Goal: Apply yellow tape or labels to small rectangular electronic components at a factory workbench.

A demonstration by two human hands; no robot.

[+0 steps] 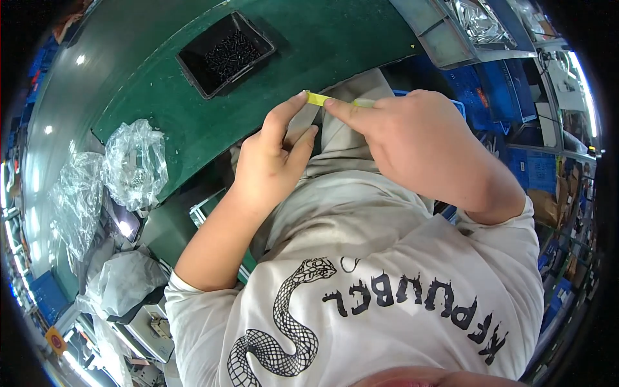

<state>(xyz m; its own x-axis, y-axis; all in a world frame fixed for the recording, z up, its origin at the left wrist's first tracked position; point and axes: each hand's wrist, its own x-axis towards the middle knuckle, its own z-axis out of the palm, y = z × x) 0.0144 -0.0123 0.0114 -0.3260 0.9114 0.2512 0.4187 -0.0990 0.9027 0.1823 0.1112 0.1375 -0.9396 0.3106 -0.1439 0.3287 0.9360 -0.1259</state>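
A thin, bright yellow strip [316, 99] is stretched between my two hands above my lap, just off the bench edge. My left hand [269, 155] has its index fingertip at the strip's left end. The left thumb is lower down, apart from the strip, and the other left fingers are mostly hidden. My right hand [403, 126] is closed on the strip, its index finger lying along it. A paler yellow-green bit shows just above the right index finger. What kind of thing the strip is cannot be made out.
On the green bench [284, 71] stands a black bin [200, 82] with many small black parts. Clear plastic bags [134, 164] lie at the left. A grey metal-framed tray [445, 35] is at the far right, with blue crates [474, 97] beneath it.
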